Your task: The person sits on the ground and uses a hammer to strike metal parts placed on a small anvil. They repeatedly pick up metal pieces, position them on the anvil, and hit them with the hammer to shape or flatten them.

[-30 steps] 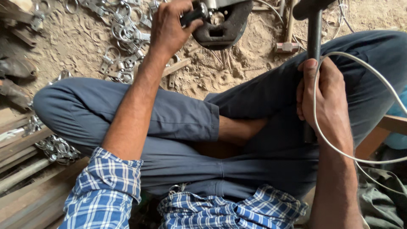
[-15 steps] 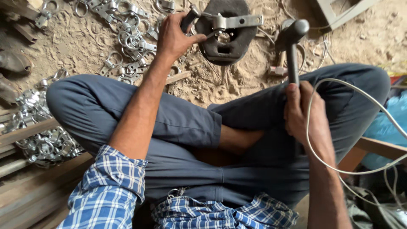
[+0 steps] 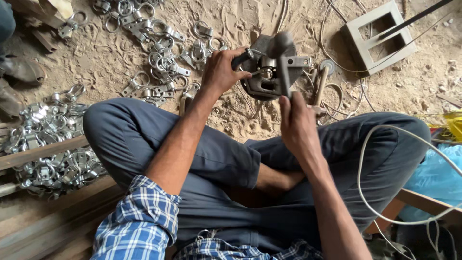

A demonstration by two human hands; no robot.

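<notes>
Left hand [image 3: 222, 72] pinches small shiny ring fitting [image 3: 262, 72] on dark iron block [image 3: 262, 84]; right hand [image 3: 296, 123] grips raised steel hammer [image 3: 281, 58]; large pile of finished fittings [image 3: 53, 144] lies beside; scattered ones [image 3: 154, 53] remain.

A sandy dirt floor [image 3: 423, 77] is spreading under soft daylight, with footprints showing in it. Heaps of shiny metal rings with plates [image 3: 48, 144] are lying at the left beside long wooden planks [image 3: 38, 154], and more are scattering at the top. A grey square metal frame [image 3: 380, 33] is resting at the upper right, and a blue plastic bag [image 3: 433, 173] is sitting at the right edge.
</notes>
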